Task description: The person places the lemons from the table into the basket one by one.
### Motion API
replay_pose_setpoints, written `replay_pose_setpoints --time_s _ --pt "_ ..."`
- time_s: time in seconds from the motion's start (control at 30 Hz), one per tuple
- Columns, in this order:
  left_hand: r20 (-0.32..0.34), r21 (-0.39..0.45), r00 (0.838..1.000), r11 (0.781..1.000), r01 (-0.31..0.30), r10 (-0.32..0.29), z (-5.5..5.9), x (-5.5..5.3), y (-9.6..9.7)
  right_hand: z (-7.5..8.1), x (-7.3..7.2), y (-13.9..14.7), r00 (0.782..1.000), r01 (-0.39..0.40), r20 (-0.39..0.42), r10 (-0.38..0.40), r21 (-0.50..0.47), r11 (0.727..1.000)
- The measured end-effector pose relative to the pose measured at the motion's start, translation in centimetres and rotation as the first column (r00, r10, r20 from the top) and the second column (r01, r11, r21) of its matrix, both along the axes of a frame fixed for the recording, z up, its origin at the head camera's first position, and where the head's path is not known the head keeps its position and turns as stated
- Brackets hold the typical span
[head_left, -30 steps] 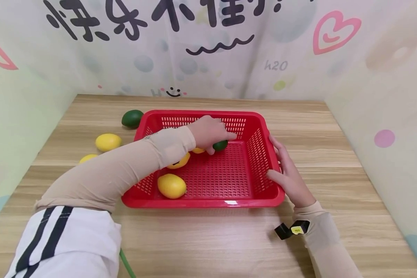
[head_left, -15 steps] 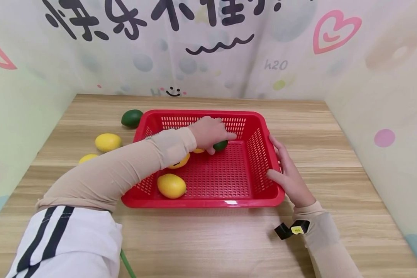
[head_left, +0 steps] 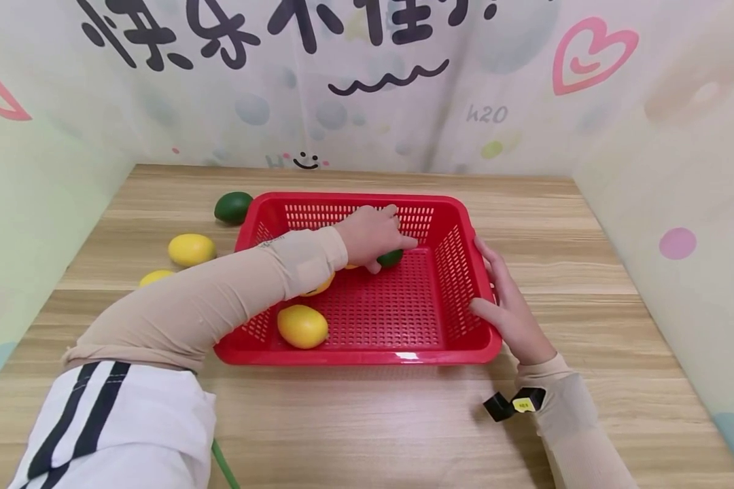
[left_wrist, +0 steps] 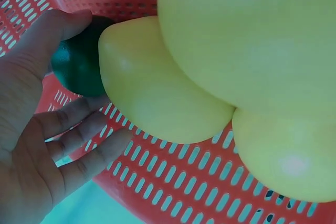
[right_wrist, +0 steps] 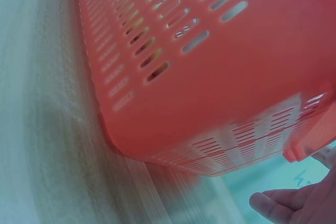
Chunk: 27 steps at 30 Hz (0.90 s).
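Note:
A red plastic basket (head_left: pixel 355 357) with slotted walls stands mid-table. My left hand (head_left: pixel 370 234) reaches into its back part, thumb and forefinger on either side of a dark green lime (head_left: pixel 391 258). In the left wrist view, the thumb lies on one side of the lime (left_wrist: pixel 79 64) and the other fingers spread below it. Beside it is a yellow lemon (left_wrist: pixel 163 87), with two more lemons close by. A lemon (head_left: pixel 302 327) sits at the basket's front left. My right hand (head_left: pixel 514 322) grips the basket's right rim, thumb over the inside, fingers outside.
Left of the basket on the wooden table (head_left: pixel 355 428) lie another lime (head_left: pixel 233 208), a lemon (head_left: pixel 191 250) and a partly hidden lemon (head_left: pixel 155 278). A green stalk-like strip (head_left: pixel 224 464) shows by the left sleeve. A printed wall covering (head_left: pixel 367 122) closes off the back.
My left hand has shifted very slightly to the right with the lime, and one of its fingers has lifted a little. The right hand and the basket stay in place.

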<state>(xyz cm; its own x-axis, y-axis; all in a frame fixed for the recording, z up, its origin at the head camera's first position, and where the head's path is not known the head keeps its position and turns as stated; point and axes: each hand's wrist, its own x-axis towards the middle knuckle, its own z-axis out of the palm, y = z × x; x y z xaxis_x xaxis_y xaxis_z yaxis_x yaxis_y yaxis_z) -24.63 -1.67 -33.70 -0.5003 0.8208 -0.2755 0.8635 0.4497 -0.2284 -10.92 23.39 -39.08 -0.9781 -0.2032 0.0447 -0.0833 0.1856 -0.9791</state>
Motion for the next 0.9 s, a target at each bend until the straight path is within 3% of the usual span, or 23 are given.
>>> replay_pose_setpoints --time_s 0.2,0.47,0.9 --pt "-0.051 -0.049 0.999 0.999 -0.002 0.0 0.2 0.5 0.2 0.3 0.0 -0.1 1.0 0.001 0.008 -0.001 0.001 1.0" --pt "-0.072 -0.045 0.997 0.999 -0.013 0.01 0.5 1.0 0.3 0.4 0.2 -0.2 1.0 0.009 0.025 -0.009 0.001 1.0" --pt "-0.089 -0.047 0.995 0.997 -0.055 0.051 3.8 2.5 -1.2 0.5 0.4 -0.4 0.999 0.011 0.035 -0.011 -0.007 1.0"
